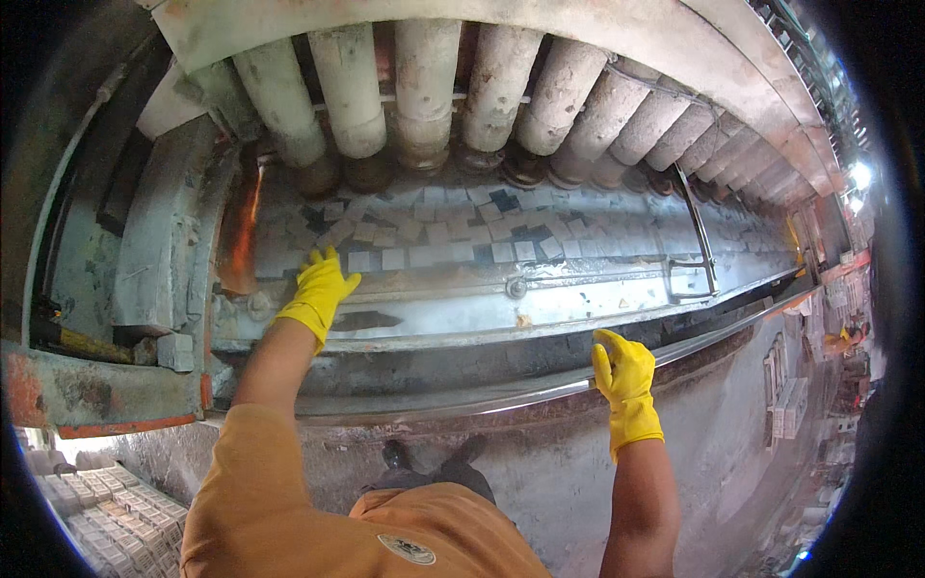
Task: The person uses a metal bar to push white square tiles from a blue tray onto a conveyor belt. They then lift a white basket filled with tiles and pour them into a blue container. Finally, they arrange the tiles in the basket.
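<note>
My left hand (323,283), in a yellow rubber glove, reaches over the front edge of the machine's wet bed, fingers apart, near the pale square tiles (359,261). Many such tiles lie scattered on the bed, some overlapping, beneath a row of thick upright cylinders (426,79). On the right, my right hand (623,365), gloved likewise, is bent at the fingers just above the metal rail (542,396); whether it touches the rail cannot be told. No object shows in either hand.
A metal bracket (697,231) crosses the bed at right. A trough (433,368) runs between bed and rail. Small blocks (175,352) sit on the frame at left. Pale stacked crates (115,506) stand lower left. At far right, another person's yellow-gloved hand (842,337) is faintly visible.
</note>
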Available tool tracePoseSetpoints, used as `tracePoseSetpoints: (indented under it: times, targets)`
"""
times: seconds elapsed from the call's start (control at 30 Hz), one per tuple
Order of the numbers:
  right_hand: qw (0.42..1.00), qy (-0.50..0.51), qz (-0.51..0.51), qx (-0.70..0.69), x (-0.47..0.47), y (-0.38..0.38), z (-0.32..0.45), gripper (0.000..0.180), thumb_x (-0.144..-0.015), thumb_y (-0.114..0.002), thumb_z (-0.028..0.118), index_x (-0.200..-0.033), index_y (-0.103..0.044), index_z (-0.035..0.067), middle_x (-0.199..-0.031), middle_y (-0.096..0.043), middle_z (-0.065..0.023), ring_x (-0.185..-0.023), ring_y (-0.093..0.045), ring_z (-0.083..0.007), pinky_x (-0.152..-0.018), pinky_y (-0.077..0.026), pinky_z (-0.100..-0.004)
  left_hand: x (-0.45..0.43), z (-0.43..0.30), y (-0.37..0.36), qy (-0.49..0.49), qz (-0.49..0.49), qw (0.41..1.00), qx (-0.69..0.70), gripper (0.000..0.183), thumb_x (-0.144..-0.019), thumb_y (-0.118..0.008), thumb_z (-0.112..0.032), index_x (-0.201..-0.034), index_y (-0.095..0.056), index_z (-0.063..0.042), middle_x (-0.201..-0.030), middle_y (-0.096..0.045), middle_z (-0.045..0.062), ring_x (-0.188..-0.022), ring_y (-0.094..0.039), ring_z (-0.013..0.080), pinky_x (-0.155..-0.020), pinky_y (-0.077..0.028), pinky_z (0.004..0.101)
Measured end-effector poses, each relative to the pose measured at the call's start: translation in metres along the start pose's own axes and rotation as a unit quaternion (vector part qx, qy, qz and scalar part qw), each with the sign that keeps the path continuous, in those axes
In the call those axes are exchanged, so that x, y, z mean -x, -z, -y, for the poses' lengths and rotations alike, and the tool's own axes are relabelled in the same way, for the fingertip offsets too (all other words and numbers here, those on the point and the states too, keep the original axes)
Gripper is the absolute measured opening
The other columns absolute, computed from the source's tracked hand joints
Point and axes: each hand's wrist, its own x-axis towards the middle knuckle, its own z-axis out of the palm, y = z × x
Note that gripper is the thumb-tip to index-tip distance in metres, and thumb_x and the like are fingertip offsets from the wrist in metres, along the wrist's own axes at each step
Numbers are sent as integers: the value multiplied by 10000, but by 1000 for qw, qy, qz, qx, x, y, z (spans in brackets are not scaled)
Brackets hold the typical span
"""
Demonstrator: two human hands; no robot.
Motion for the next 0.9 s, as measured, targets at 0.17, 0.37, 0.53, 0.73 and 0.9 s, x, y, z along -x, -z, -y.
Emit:
tracePoseSetpoints:
  times: [0.17, 0.37, 0.53, 0.73, 0.9]
  targets:
    - [1000, -7, 4, -2, 14, 3, 0, 273, -900, -727, 313, -1076, -786, 114, -621, -652, -92, -618, -635, -340, -626, -498, -453, 39, -12, -4, 0, 48, 998, -39, 1041, -880, -732, -612, -1681, -251, -153, -1715, -172, 292, -1514, -289, 565, -1232, -290, 612]
    - [998, -39, 20, -44, 19, 8, 8, 274, -917, -725, 323, -1079, -778, 109, -627, -653, -99, -643, -638, -348, -643, -495, -458, 38, 11, -14, -63, 30, 997, -38, 1075, -866, -732, -638, -1684, -234, -149, -1696, -225, 299, -1494, -335, 554, -1199, -333, 621]
    - [999, -31, 27, 1, 31, 10, 4, 260, -919, -718, 300, -1089, -778, 112, -619, -663, -93, -638, -646, -345, -654, -503, -451, 32, 17, 8, -78, 20, 997, 10, 943, -876, -751, -557, -1610, -367, -107, -1632, -379, 268, -1480, -385, 491, -1203, -349, 575]
    - [999, -26, 25, -10, 36, 10, 9, 297, -928, -711, 317, -1111, -777, 93, -650, -691, -100, -646, -658, -337, -667, -516, -439, 8, 82, -3, -55, -37, 993, -100, 947, -885, -741, -531, -1644, -321, -149, -1652, -349, 260, -1495, -359, 486, -1235, -303, 567]
    - [999, -29, 16, -4, 39, 7, 4, 292, -929, -708, 317, -1104, -780, 94, -640, -678, -99, -648, -653, -338, -658, -508, -445, 14, 73, -8, -29, 29, 996, -80, 1016, -879, -737, -550, -1690, -225, -214, -1701, -248, 257, -1505, -328, 513, -1256, -265, 569]
